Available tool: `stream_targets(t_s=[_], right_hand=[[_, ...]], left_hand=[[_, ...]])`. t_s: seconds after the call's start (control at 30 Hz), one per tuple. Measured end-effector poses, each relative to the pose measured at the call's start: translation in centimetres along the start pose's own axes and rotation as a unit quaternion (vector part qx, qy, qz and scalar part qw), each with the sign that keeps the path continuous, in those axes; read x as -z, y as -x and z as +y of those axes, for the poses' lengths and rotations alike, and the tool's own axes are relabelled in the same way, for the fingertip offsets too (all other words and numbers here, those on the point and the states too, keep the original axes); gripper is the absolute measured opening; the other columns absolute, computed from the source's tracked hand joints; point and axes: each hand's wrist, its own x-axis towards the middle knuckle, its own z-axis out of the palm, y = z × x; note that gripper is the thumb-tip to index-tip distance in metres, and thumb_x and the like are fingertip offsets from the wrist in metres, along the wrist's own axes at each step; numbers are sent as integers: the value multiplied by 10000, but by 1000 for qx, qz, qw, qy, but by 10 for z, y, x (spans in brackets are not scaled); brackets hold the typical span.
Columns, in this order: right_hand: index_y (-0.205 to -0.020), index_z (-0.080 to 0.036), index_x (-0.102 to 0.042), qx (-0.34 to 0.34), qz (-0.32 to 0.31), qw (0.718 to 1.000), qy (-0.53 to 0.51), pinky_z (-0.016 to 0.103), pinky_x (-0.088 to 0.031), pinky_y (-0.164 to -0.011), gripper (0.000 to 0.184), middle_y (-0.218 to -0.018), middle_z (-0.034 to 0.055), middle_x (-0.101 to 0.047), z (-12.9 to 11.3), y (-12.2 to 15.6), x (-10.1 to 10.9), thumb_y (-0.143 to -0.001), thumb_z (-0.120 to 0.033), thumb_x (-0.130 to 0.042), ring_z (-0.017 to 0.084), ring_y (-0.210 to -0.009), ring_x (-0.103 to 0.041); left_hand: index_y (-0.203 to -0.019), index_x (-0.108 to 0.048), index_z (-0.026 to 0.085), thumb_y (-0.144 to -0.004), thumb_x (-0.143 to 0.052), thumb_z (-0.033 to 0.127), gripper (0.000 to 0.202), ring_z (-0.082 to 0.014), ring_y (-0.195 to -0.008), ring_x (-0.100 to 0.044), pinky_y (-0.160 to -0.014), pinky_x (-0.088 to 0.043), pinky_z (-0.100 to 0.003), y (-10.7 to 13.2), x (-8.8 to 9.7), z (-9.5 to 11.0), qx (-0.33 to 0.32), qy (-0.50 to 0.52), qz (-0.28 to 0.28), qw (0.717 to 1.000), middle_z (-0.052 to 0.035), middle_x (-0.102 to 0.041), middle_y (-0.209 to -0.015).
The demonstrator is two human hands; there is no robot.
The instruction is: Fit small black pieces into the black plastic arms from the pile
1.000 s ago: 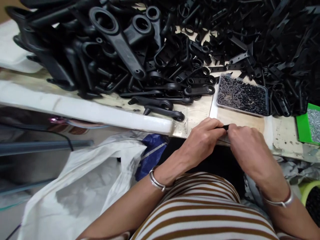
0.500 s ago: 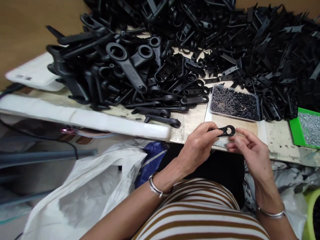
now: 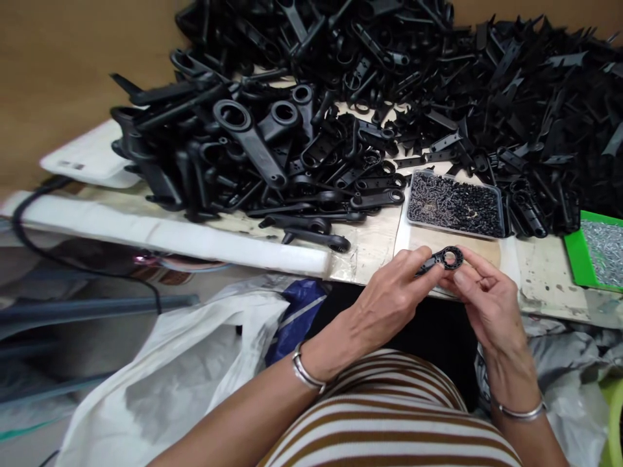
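My left hand (image 3: pixel 396 285) pinches a black plastic handle (image 3: pixel 452 258) by its narrow arm. The handle's round, open ring end points right, its ribbed side towards me. At that ring my right hand (image 3: pixel 491 292) has its fingers closed, the index finger along the ring's edge and the thumb just below. Whether a small piece is also between those fingers, I cannot tell. Just beyond the hands stands a clear plastic box (image 3: pixel 407 217) of small dark parts, many looking like screws or springs.
A large heap of black plastic handles (image 3: pixel 253 143) fills the back left of the table, with flatter black pieces (image 3: pixel 540 104) at the right. A green tray (image 3: pixel 577 256) holds small silvery parts. White foam (image 3: pixel 170 233) lines the front edge. A white bag (image 3: pixel 121 415) hangs below.
My right hand has moved left to the handle's ring and its fingers have closed there. The handle has turned so its ring faces me more. The view has shifted slightly.
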Motion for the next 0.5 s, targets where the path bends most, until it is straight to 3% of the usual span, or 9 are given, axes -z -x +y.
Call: stream_targets(t_s=[0.1, 0.33, 0.5], right_hand=[[-1205, -183, -636, 15, 13, 999, 32, 412, -595, -872, 541, -1082, 93, -754, 3, 0, -4, -708, -287, -821, 231, -955, -722], [-1199, -230, -595, 25, 21, 994, 108, 408, -557, -939, 483, -1106, 70, -720, -1, 0, -13, -753, -359, -730, 240, -1050, -677], [-1186, -267, -620, 24, 23, 984, 177, 331, -586, -804, 427, -969, 9, -706, -8, 3, -14, -766, -324, -672, 200, -897, -683]], left_hand=[[-1182, -556, 179, -934, -347, 27, 358, -165, -939, -613, -810, -577, -299, 3, -5, 0, 2, 14, 20, 1000, -103, -598, -1094], [-1167, -566, 178, -901, -498, 24, 315, -172, -993, -652, -840, -597, -289, 4, -19, 9, 19, 61, 137, 988, -96, -641, -1070], [-1188, -531, 130, -929, -511, 70, 267, -174, -1006, -656, -888, -587, -280, -2, -19, 15, 6, 83, 108, 991, -112, -668, -1043]])
